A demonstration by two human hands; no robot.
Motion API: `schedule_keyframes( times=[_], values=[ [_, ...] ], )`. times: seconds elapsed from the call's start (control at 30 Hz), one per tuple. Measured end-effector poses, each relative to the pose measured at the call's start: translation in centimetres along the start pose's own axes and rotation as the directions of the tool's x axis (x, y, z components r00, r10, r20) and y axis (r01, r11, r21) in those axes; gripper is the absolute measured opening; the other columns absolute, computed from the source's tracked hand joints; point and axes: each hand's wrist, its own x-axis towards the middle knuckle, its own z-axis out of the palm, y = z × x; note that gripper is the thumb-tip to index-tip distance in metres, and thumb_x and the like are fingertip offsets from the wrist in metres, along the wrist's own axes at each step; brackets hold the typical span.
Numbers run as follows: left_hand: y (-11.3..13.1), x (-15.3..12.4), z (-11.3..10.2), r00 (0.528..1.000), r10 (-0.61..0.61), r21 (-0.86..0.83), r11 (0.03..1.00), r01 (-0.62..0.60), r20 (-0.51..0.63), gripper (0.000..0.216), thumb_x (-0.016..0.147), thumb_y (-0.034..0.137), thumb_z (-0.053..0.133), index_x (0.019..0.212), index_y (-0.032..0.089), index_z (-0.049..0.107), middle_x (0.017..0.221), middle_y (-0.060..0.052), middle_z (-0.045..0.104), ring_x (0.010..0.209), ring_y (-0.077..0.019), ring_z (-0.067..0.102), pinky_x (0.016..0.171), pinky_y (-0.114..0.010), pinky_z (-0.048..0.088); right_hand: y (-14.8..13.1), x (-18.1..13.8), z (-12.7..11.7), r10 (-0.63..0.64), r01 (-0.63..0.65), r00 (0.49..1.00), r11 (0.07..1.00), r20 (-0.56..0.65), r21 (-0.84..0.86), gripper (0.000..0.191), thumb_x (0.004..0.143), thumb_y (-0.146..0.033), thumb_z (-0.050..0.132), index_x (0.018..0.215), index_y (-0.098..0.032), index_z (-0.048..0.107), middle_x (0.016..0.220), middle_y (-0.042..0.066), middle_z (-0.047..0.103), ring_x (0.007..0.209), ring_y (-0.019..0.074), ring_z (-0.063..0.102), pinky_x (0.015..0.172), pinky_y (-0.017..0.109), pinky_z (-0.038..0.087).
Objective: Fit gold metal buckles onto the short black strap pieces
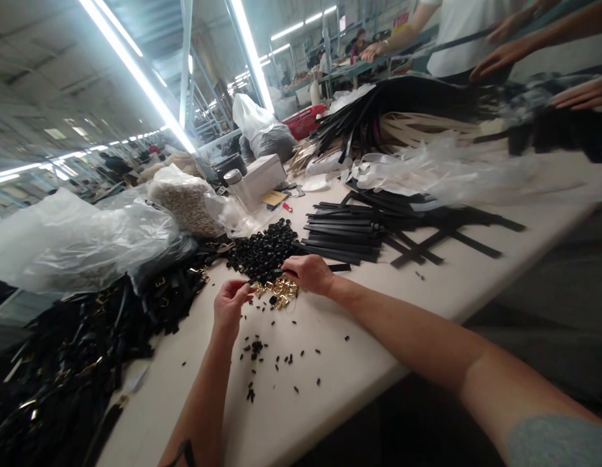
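Note:
My right hand is closed round a black strap, whose flat end sticks out to the right behind the knuckles. To its left, my left hand pinches a small dark piece at its fingertips; whether this is the strap's other end or a separate part I cannot tell. Gold buckles lie in a small heap between and just below the hands. Beyond them is a pile of small black loops. Several more small black pieces are scattered on the pale table nearer me.
Black strips lie stacked beyond my right hand, with plastic sheeting behind. A heap of buckled black straps and plastic bags fill the left. A bottle stands near a white box. Other people's hands work at the far right.

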Motion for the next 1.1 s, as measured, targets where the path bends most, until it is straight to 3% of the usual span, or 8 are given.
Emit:
schedule_keyframes(
  times=[0.1, 0.2, 0.4, 0.63, 0.73, 0.93, 1.1],
  values=[
    [-0.8, -1.9, 0.3, 0.988, -0.155, -0.206, 0.967, 0.152, 0.006, 0.034, 0.062, 0.036, 0.076, 0.084, 0.016, 0.059, 0.08, -0.005, 0.07, 0.068, -0.0168, 0.068, 0.061, -0.025, 0.051, -0.8, -0.2, 0.1, -0.021, 0.021, 1.0, 1.0, 0.003, 0.014, 0.013, 0.088, -0.028, 0.058, 0.089, -0.019, 0.067, 0.088, 0.002, 0.07, 0.072, 0.013, 0.061, 0.059, 0.024, 0.031],
    [-1.2, -2.6, 0.9, 0.977, -0.207, -0.269, 0.94, 0.211, 0.042, 0.035, 0.061, 0.035, 0.076, 0.086, 0.015, 0.062, 0.074, -0.004, 0.069, 0.059, -0.0134, 0.065, 0.059, -0.024, 0.051, -1.3, -0.4, 0.1, -0.038, 0.038, 0.999, 0.999, 0.009, 0.034, 0.013, 0.088, -0.028, 0.058, 0.088, -0.019, 0.067, 0.089, 0.002, 0.07, 0.072, 0.0127, 0.061, 0.059, 0.024, 0.031],
    [-1.2, -2.6, 2.0, 0.974, -0.213, -0.319, 0.921, 0.225, 0.071, 0.035, 0.061, 0.034, 0.079, 0.088, 0.016, 0.066, 0.075, -0.003, 0.069, 0.063, -0.0134, 0.067, 0.063, -0.025, 0.054, -2.2, -0.5, 0.4, -0.055, 0.05, 0.998, 0.984, 0.021, 0.172, 0.012, 0.087, -0.026, 0.059, 0.087, -0.018, 0.067, 0.085, 0.002, 0.069, 0.074, 0.0121, 0.06, 0.063, 0.022, 0.035],
    [-1.0, -3.2, 2.8, 0.991, -0.1, -0.306, 0.944, 0.123, 0.092, 0.035, 0.06, 0.032, 0.082, 0.089, 0.016, 0.069, 0.088, -0.005, 0.072, 0.079, -0.0169, 0.069, 0.081, -0.032, 0.055, -2.6, -0.4, 0.3, 0.046, -0.107, 0.988, 0.896, 0.149, 0.431, 0.012, 0.085, -0.027, 0.062, 0.084, -0.017, 0.069, 0.07, -0.002, 0.067, 0.061, 0.0083, 0.055, 0.058, 0.019, 0.034],
    [-1.1, -3.2, 2.6, 0.985, -0.128, -0.332, 0.93, 0.16, 0.115, 0.036, 0.06, 0.031, 0.082, 0.09, 0.016, 0.07, 0.087, -0.005, 0.072, 0.075, -0.0152, 0.068, 0.079, -0.029, 0.055, -2.4, -0.4, 0.3, 0.04, -0.096, 0.988, 0.914, 0.148, 0.394, 0.01, 0.084, -0.025, 0.063, 0.083, -0.018, 0.069, 0.072, -0.001, 0.068, 0.063, 0.0088, 0.056, 0.058, 0.019, 0.034],
    [-1.6, -2.8, 2.3, 0.963, -0.229, -0.4, 0.877, 0.268, 0.142, 0.034, 0.061, 0.029, 0.083, 0.09, 0.015, 0.071, 0.077, -0.005, 0.072, 0.066, -0.0131, 0.068, 0.065, -0.022, 0.055, -2.5, -0.7, 0.3, -0.06, 0.054, 0.998, 0.977, 0.023, 0.207, 0.012, 0.087, -0.027, 0.059, 0.088, -0.019, 0.068, 0.086, 0.001, 0.069, 0.074, 0.0114, 0.06, 0.062, 0.021, 0.035],
    [-1.4, -2.8, 2.5, 0.95, -0.266, -0.41, 0.857, 0.311, 0.166, 0.033, 0.061, 0.028, 0.083, 0.089, 0.015, 0.071, 0.081, -0.005, 0.072, 0.066, -0.0115, 0.067, 0.063, -0.02, 0.055, -2.7, -0.8, 0.2, -0.13, 0.124, 0.991, 0.986, 0.044, 0.109, 0.016, 0.091, -0.029, 0.055, 0.089, -0.02, 0.068, 0.085, 0.001, 0.068, 0.071, 0.0106, 0.059, 0.058, 0.022, 0.032]
  ],
)
